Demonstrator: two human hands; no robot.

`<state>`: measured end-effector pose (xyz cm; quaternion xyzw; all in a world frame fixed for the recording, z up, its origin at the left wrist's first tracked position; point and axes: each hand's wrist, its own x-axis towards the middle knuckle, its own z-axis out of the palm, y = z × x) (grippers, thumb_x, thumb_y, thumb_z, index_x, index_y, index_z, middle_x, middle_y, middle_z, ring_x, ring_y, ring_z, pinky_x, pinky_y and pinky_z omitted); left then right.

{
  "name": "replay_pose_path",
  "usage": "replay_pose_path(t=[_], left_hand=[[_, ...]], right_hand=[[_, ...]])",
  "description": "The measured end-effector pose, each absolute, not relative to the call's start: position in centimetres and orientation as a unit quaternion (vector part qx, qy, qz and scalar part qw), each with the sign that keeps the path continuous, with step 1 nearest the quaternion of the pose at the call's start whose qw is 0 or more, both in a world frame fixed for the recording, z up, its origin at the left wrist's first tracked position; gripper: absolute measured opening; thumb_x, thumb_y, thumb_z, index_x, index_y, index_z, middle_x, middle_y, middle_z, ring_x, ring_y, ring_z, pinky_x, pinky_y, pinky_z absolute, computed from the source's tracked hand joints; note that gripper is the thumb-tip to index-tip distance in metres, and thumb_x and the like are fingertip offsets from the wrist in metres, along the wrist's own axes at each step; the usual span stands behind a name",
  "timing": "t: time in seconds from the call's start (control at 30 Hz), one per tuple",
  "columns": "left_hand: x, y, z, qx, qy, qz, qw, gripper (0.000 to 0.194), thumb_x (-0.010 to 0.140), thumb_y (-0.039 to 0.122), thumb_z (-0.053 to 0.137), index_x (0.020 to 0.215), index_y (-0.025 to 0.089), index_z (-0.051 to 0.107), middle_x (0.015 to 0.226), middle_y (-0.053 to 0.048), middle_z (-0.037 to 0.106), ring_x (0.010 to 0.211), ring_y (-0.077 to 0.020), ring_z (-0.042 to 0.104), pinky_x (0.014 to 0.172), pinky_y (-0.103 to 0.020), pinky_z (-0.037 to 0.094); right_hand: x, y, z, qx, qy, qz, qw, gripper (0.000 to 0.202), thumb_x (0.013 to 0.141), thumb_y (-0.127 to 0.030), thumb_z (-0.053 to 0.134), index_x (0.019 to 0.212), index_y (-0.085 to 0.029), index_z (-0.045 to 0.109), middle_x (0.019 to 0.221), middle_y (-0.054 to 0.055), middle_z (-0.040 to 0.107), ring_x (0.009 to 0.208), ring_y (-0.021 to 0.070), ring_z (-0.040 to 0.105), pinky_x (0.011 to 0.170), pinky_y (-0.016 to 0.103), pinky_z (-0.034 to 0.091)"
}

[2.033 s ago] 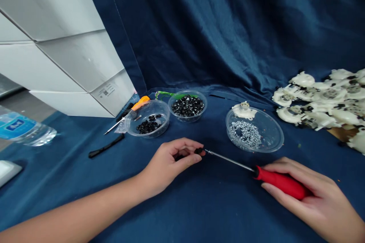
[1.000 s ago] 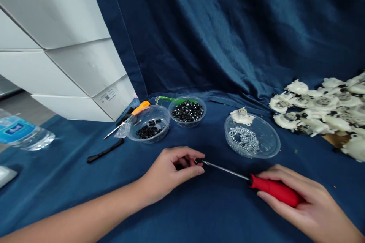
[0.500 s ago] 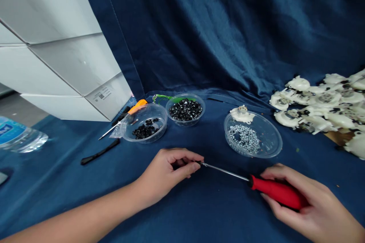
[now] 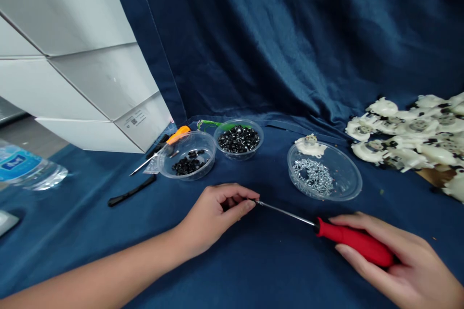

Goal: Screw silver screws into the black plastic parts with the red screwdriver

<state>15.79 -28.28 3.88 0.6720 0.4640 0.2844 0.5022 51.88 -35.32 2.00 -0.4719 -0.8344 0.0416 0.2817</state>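
Observation:
My left hand (image 4: pixel 217 212) pinches a small dark part (image 4: pixel 255 201) between thumb and fingertips, mostly hidden by them. Against that part rests the metal tip of a red-handled screwdriver (image 4: pixel 353 242), its shaft slanting up to the left. My right hand (image 4: pixel 402 256) is wrapped round the red handle. Beyond the hands stand a clear tub of small black parts (image 4: pixel 186 165), a second tub of shiny black pieces (image 4: pixel 239 139) and a round clear dish of silver screws (image 4: pixel 313 177). A white plastic part (image 4: pixel 310 146) lies at that dish's back rim.
White boxes (image 4: pixel 87 87) are stacked at the left, near a water bottle (image 4: pixel 32 169). An orange-handled screwdriver (image 4: pixel 177 134) and a black strip (image 4: pixel 132 190) lie by the left tub. Many white plastic parts (image 4: pixel 416 128) are heaped at the right.
The whole view has shifted slightly, so the objects appear a little further right. Both hands keep their grips, with the screwdriver tip still at the small part.

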Motion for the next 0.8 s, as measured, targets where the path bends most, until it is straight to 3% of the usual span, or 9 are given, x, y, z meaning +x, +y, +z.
replay_pose_path(t=[0.1, 0.27, 0.43, 0.5, 0.6, 0.73, 0.8], left_hand=[[15.8, -28.3, 3.9, 0.661, 0.463, 0.287, 0.516, 0.025, 0.100, 0.038, 0.074, 0.116, 0.022, 0.084, 0.082, -0.002, 0.075, 0.068, -0.0138, 0.062, 0.066, -0.026, 0.053], [15.8, -28.2, 4.2, 0.640, 0.466, 0.296, 0.535, 0.026, 0.100, 0.038, 0.073, 0.118, 0.020, 0.081, 0.084, -0.002, 0.074, 0.070, -0.0132, 0.063, 0.068, -0.025, 0.054], [15.9, -28.1, 4.1, 0.616, 0.471, 0.318, 0.545, 0.028, 0.099, 0.039, 0.074, 0.119, 0.019, 0.079, 0.083, -0.001, 0.071, 0.069, -0.0124, 0.062, 0.066, -0.024, 0.053], [16.0, -28.1, 4.1, 0.615, 0.469, 0.317, 0.548, 0.029, 0.099, 0.040, 0.074, 0.118, 0.019, 0.079, 0.083, -0.001, 0.071, 0.070, -0.0125, 0.061, 0.066, -0.024, 0.053], [15.9, -28.1, 4.0, 0.621, 0.470, 0.307, 0.547, 0.028, 0.098, 0.041, 0.074, 0.116, 0.020, 0.081, 0.081, -0.001, 0.072, 0.070, -0.0129, 0.060, 0.066, -0.024, 0.051], [15.8, -28.2, 4.1, 0.615, 0.482, 0.300, 0.547, 0.025, 0.099, 0.041, 0.074, 0.114, 0.022, 0.081, 0.079, -0.001, 0.072, 0.071, -0.0140, 0.061, 0.067, -0.025, 0.050], [15.8, -28.2, 4.1, 0.611, 0.485, 0.300, 0.549, 0.024, 0.099, 0.040, 0.074, 0.113, 0.022, 0.081, 0.079, -0.001, 0.072, 0.071, -0.0139, 0.061, 0.067, -0.025, 0.050]], right_hand=[[51.5, -35.3, 2.2, -0.497, -0.814, 0.079, 0.290, 0.038, 0.091, -0.038, 0.076, 0.122, -0.028, 0.058, 0.099, 0.000, 0.078, 0.075, 0.0148, 0.079, 0.064, 0.015, 0.062], [50.6, -35.8, 2.4, -0.513, -0.770, 0.177, 0.335, 0.024, 0.090, -0.028, 0.070, 0.110, -0.028, 0.057, 0.104, 0.001, 0.072, 0.086, 0.0157, 0.074, 0.072, 0.021, 0.058], [50.4, -36.4, 2.5, -0.608, -0.663, 0.210, 0.382, 0.030, 0.094, -0.048, 0.074, 0.117, -0.029, 0.072, 0.106, 0.000, 0.078, 0.089, 0.0175, 0.074, 0.076, 0.023, 0.057], [51.1, -36.5, 2.2, -0.604, -0.661, 0.231, 0.381, 0.032, 0.094, -0.052, 0.074, 0.119, -0.031, 0.075, 0.101, -0.001, 0.080, 0.081, 0.0166, 0.075, 0.073, 0.022, 0.059], [52.5, -36.6, 1.3, -0.580, -0.655, 0.297, 0.382, 0.030, 0.094, -0.052, 0.072, 0.117, -0.032, 0.071, 0.090, -0.002, 0.078, 0.062, 0.0140, 0.070, 0.058, 0.018, 0.057], [53.6, -36.4, -0.2, -0.584, -0.619, 0.287, 0.440, 0.047, 0.083, -0.056, 0.079, 0.120, -0.033, 0.062, 0.096, 0.003, 0.075, 0.076, 0.0215, 0.073, 0.059, 0.021, 0.058], [53.6, -36.5, -0.5, -0.579, -0.621, 0.286, 0.444, 0.050, 0.081, -0.057, 0.080, 0.120, -0.033, 0.061, 0.095, 0.005, 0.074, 0.073, 0.0234, 0.072, 0.053, 0.024, 0.056]])
